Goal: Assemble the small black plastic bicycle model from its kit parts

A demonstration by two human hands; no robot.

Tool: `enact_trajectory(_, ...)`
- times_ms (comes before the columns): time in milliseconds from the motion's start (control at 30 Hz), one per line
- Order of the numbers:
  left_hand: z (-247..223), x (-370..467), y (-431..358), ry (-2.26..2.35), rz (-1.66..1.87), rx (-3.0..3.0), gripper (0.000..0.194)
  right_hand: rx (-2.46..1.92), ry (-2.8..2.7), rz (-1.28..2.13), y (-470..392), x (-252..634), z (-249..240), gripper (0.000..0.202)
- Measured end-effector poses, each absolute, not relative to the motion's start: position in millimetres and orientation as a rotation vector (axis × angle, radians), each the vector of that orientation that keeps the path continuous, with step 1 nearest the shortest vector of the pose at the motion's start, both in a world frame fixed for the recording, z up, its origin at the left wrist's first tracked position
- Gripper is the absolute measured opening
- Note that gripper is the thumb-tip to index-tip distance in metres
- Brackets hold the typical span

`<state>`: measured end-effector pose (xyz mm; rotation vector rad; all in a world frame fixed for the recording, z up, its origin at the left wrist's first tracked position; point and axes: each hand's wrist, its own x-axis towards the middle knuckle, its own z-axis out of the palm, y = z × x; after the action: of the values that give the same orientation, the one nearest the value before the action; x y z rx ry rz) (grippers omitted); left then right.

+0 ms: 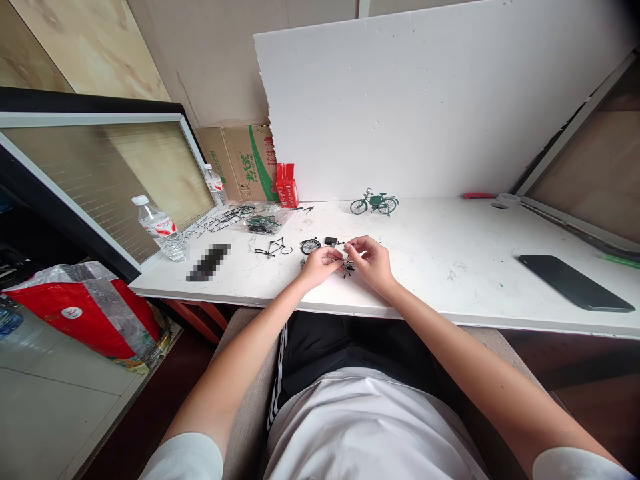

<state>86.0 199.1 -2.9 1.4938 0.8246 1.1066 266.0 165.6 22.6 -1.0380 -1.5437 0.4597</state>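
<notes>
My left hand (319,267) and my right hand (371,262) meet near the table's front edge, fingers pinched close together. Between them is a small dark model bicycle part (347,268) with several thin prongs; its exact kind is too small to make out. Just beyond my left hand lies a black toy wheel (311,246), and a small black piece (331,241) rests beside it. Further left, a black model bicycle frame (274,249) lies flat. At the back, an assembled green model bicycle (375,203) stands upright.
On the white table (440,267) are a bag of dark green parts (264,223), black sprues (225,219), water bottles (163,230), a red packet (287,187) and a black phone (575,281). A white board (400,100) stands behind, a carton (245,163) at back left.
</notes>
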Motion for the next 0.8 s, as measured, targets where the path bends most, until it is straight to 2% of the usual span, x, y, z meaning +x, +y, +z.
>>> enact_trajectory(200, -3.9, 86.2, 199.2, 0.826, 1.111, 1.502, 0.023, -1.034, -1.555, 0.458, 166.8, 266.9, 20.6, 0.033)
enact_trajectory(467, -2.2, 86.9, 197.5, 0.828, 1.106, 1.508, 0.013, -1.062, -1.602, 0.449, 167.9, 267.0, 17.5, 0.035)
enact_trajectory(800, -2.3, 87.8, 197.1, 0.824, 1.108, 1.514, 0.011, -1.065, -1.634, 0.466, 168.0, 266.4, 14.9, 0.03)
